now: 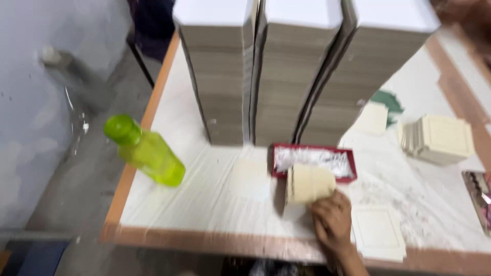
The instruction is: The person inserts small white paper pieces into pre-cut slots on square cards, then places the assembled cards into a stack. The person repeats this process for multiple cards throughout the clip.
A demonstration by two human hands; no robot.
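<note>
Holding: one hand (332, 220) grips a small stack of cream cards (308, 184), fingers closed around its lower right side. From the arm's angle I take it for the right hand, but the picture is blurry.
Other hand: not in the picture, so I cannot tell what it does.
Card stack: it sits on edge, just in front of the red tray (313, 161), at about 12 o'clock from the hand. It looks squeezed so the cards stay together.
Red tray: low and flat, with white stuff inside, close so it is easy to reach.
Loose cards: one lies flat at 9 o'clock from the tray (249, 179); another lies at 3 o'clock from the hand (378, 232).
Tall piles: three high stacks of sheets (302, 71) stand at 12 o'clock, behind the tray.
Side stack: more cream cards (439, 139) wait at 2 o'clock.
Green bottle (146, 151): near the table's (204, 204) left edge at 9 o'clock, well apart from the cards.
</note>
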